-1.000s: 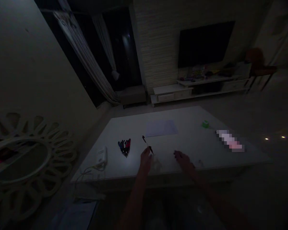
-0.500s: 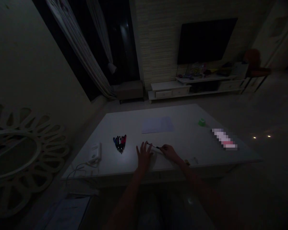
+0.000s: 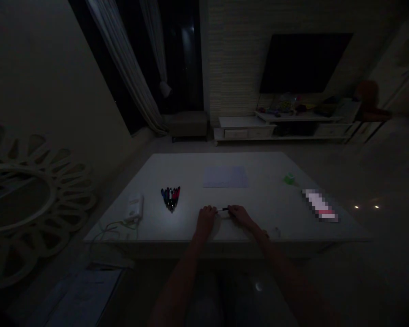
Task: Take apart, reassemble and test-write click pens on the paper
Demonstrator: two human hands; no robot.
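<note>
Between my two hands, just over the white table (image 3: 184, 227), a slim pen (image 3: 221, 210) with a white barrel and a dark end lies roughly level. My left hand (image 3: 207, 217) has its fingers curled closed around the pen's left end. At the dark end, my right hand (image 3: 237, 214) pinches the pen between thumb and fingers. Several pens (image 3: 171, 198) are grouped in a wedge to the left of my hands, tips toward me. A pale sheet of paper (image 3: 225, 177) lies flat beyond my hands. The room is dim, so finer pen detail is lost.
A white power adapter box (image 3: 135, 207) with cables sits at the table's left. To the right are a small green object (image 3: 289, 178) and a blurred-out flat item (image 3: 319, 205). Papers (image 3: 85, 290) lie below, left of the table. A round mirror frame (image 3: 59, 204) stands farther left.
My left hand's spread fingers have closed onto the pen's left end. The pen has turned from slanting to nearly level. The camera view has shifted slightly.
</note>
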